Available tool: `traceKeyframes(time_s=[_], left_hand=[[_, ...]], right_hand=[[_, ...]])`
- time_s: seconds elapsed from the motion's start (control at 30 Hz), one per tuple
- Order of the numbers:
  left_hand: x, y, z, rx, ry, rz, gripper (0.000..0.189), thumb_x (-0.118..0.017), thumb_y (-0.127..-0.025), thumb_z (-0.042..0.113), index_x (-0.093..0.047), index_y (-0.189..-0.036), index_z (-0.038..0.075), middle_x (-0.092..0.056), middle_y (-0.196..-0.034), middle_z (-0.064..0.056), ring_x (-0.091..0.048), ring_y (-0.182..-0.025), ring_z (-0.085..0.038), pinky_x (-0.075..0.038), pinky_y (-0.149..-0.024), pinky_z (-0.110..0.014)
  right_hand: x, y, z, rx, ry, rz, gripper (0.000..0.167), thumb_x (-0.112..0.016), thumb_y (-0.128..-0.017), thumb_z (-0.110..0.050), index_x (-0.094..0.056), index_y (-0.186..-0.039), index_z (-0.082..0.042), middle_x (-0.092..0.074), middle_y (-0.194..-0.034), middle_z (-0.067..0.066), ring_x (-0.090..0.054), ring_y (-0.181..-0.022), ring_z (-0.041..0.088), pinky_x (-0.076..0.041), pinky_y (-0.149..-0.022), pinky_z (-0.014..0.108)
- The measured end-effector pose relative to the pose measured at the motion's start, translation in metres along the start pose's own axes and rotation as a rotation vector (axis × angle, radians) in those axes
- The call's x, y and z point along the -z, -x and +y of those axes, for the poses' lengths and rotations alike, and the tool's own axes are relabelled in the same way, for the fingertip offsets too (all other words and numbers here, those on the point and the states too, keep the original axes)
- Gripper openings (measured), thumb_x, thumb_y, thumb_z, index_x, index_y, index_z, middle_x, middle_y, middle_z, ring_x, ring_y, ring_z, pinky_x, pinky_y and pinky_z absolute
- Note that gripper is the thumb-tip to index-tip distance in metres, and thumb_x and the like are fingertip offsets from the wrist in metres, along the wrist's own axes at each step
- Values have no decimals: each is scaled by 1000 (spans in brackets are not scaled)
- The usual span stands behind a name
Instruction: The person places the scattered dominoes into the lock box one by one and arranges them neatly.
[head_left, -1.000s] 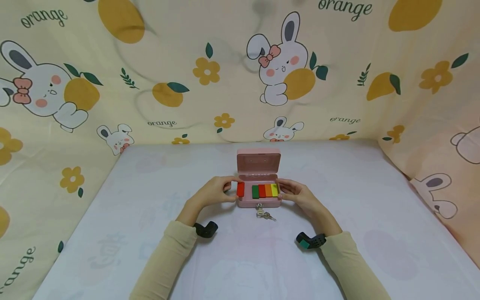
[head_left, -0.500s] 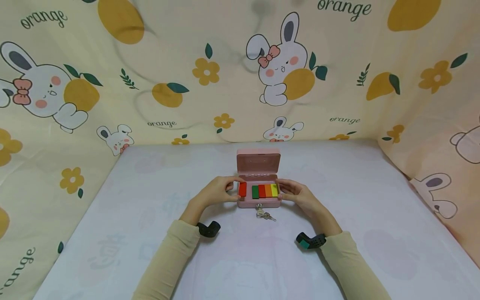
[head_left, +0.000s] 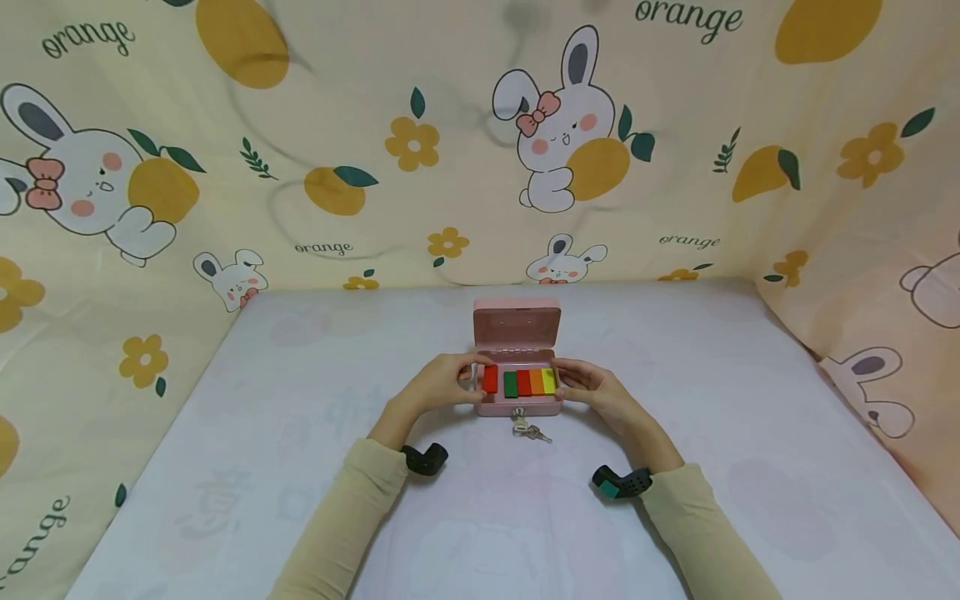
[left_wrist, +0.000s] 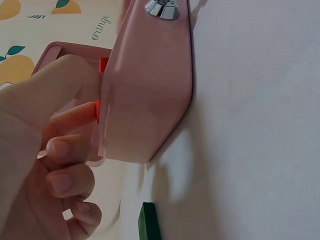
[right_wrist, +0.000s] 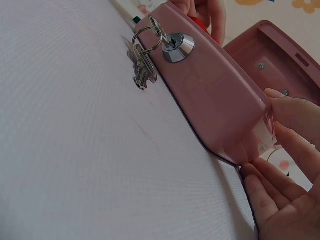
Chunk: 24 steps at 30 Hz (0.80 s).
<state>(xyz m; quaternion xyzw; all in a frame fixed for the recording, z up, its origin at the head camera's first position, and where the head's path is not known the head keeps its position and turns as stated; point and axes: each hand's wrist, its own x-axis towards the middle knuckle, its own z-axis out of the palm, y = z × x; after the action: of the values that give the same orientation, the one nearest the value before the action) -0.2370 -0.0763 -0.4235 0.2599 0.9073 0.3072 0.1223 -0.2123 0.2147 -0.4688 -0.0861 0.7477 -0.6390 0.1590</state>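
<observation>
A small pink metal cash box (head_left: 498, 409) stands on the table with its lid (head_left: 517, 327) raised. Inside, toward the right, several upright blocks sit in a row: green (head_left: 511, 384), red (head_left: 524, 382), orange (head_left: 537, 381) and yellow (head_left: 549, 381). My left hand (head_left: 442, 383) pinches another red block (head_left: 491, 379) between thumb and fingers at the box's left end, apart from the row. At the other end my right hand (head_left: 600, 390) grips the box, its thumb at the rim and its fingers against the outer side wall (right_wrist: 250, 142).
Keys on a ring (head_left: 534, 432) hang from the front lock (right_wrist: 180, 47). A green block (left_wrist: 149, 222) lies on the white-covered table (head_left: 480, 517) to the left of the box. Behind, a patterned cloth (head_left: 450, 192) rises from the table's far edge.
My left hand has moved a little to the right, carrying the red block from the box's left wall further inside, nearer the green one. My right hand and the box have stayed still.
</observation>
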Motion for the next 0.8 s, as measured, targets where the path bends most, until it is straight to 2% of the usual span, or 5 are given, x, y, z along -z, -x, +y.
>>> traceKeyframes(time_s=[0.5, 0.8], left_hand=[[-7, -6, 0, -1, -35, 15, 47, -72, -80, 19, -61, -126, 16, -39, -70, 2, -41, -69, -12, -29, -60, -22], [-8, -8, 3, 22, -49, -3, 48, -73, -80, 22, -61, -126, 16, -38, -71, 2, -39, -69, -12, -27, -60, -22]], right_hand=[[0, 0, -1, -13, 5, 7, 65, -69, -88, -14, -41, -145, -4, -37, -153, 19, -35, -144, 36, -41, -103, 17], [0, 0, -1, -13, 8, 6, 65, -69, -87, -15, -40, -145, -4, -37, -153, 19, -35, -144, 36, -41, -103, 16]])
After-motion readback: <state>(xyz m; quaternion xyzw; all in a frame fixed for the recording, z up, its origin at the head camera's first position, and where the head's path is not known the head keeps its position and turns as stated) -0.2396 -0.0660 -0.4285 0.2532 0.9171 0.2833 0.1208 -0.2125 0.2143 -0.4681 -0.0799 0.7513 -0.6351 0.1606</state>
